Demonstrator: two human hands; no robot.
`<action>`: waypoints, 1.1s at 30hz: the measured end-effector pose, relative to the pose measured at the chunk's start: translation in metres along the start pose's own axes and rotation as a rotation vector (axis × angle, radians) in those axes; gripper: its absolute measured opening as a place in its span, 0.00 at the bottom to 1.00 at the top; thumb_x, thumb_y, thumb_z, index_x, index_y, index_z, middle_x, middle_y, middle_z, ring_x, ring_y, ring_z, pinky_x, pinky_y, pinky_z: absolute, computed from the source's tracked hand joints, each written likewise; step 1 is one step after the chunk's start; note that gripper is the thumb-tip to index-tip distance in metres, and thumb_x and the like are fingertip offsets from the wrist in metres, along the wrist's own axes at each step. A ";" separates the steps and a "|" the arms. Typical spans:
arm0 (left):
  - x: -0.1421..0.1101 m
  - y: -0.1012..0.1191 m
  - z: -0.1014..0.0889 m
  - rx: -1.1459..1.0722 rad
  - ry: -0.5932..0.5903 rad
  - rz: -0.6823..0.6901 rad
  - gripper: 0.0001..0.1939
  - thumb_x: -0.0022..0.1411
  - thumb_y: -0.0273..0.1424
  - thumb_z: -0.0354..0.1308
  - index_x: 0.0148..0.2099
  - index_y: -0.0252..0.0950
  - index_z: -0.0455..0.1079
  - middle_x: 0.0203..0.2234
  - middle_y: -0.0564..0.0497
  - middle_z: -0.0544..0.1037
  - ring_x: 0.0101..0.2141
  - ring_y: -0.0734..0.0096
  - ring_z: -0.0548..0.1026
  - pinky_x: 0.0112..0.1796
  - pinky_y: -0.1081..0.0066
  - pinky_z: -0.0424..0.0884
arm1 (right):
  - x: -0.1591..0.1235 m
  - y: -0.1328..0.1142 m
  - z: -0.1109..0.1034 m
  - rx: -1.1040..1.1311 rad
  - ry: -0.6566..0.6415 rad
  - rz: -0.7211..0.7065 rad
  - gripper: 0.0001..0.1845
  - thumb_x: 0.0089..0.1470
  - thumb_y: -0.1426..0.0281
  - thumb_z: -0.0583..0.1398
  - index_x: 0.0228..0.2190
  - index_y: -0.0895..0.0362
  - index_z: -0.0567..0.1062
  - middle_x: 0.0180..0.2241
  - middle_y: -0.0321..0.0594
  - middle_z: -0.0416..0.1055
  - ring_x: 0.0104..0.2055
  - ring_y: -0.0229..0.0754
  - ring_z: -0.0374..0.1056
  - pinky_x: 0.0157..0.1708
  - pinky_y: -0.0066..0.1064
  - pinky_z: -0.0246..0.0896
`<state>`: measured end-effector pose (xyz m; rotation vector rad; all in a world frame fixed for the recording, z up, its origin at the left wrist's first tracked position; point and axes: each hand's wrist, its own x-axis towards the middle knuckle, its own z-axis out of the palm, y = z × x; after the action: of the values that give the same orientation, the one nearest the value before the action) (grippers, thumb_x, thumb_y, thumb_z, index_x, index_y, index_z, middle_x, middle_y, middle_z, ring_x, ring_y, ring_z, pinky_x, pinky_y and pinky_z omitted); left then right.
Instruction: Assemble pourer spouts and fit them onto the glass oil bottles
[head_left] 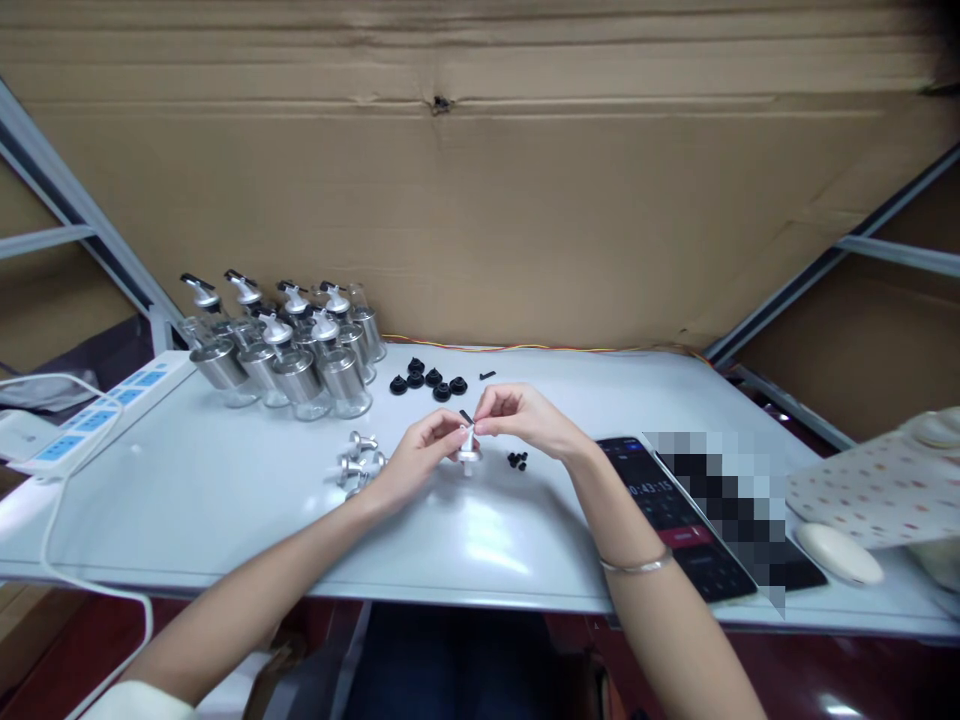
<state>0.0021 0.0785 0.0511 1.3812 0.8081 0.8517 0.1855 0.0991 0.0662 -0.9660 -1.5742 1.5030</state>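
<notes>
My left hand [427, 445] is closed round a silver pourer spout [470, 455], its nozzle pointing up. A small black flap [466, 416] sits at the top of the nozzle. Thumb and fingertips of my right hand [517, 415] pinch at that flap from the right; whether it is fastened cannot be made out. Left of my left hand lie several more silver spouts [363, 442]. Tiny black parts [517, 460] rest in a cluster below my right hand. Behind both hands are several black stoppers [433, 377] and a single loose black flap [487, 375].
Glass bottles with steel sleeves [298, 380], several topped with spouts, crowd the back left. A power strip [97, 420] with a white cable runs along the left edge. To the right are a phone [675, 520], a white oval object [840, 553] and a dotted pouch [862, 490].
</notes>
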 end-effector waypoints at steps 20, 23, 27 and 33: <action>0.001 0.000 -0.002 -0.062 -0.002 0.029 0.15 0.56 0.41 0.59 0.36 0.33 0.69 0.29 0.51 0.75 0.27 0.74 0.72 0.34 0.70 0.67 | -0.005 -0.003 -0.007 0.032 -0.049 -0.022 0.08 0.43 0.68 0.67 0.29 0.58 0.79 0.25 0.35 0.76 0.29 0.36 0.71 0.37 0.31 0.66; 0.002 0.000 -0.003 -0.068 -0.004 0.024 0.15 0.55 0.41 0.60 0.36 0.33 0.69 0.28 0.51 0.75 0.26 0.73 0.72 0.34 0.70 0.68 | -0.004 -0.003 -0.005 0.047 -0.050 -0.012 0.07 0.43 0.69 0.67 0.28 0.58 0.79 0.25 0.35 0.76 0.29 0.35 0.71 0.38 0.31 0.65; 0.002 -0.002 -0.004 -0.056 0.005 0.017 0.15 0.55 0.41 0.60 0.36 0.33 0.69 0.28 0.51 0.75 0.27 0.73 0.72 0.34 0.71 0.68 | -0.003 -0.002 -0.006 0.058 -0.059 -0.017 0.07 0.42 0.70 0.68 0.28 0.57 0.79 0.26 0.35 0.76 0.30 0.35 0.71 0.39 0.32 0.65; 0.003 -0.002 -0.007 -0.004 0.012 0.027 0.13 0.56 0.39 0.60 0.36 0.33 0.70 0.28 0.51 0.76 0.30 0.72 0.72 0.37 0.71 0.67 | -0.003 0.000 -0.008 0.049 -0.066 -0.015 0.06 0.43 0.72 0.67 0.29 0.57 0.79 0.27 0.34 0.77 0.32 0.35 0.71 0.40 0.32 0.64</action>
<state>-0.0027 0.0843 0.0492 1.3870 0.7980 0.8826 0.1945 0.0999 0.0665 -0.8840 -1.5801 1.5700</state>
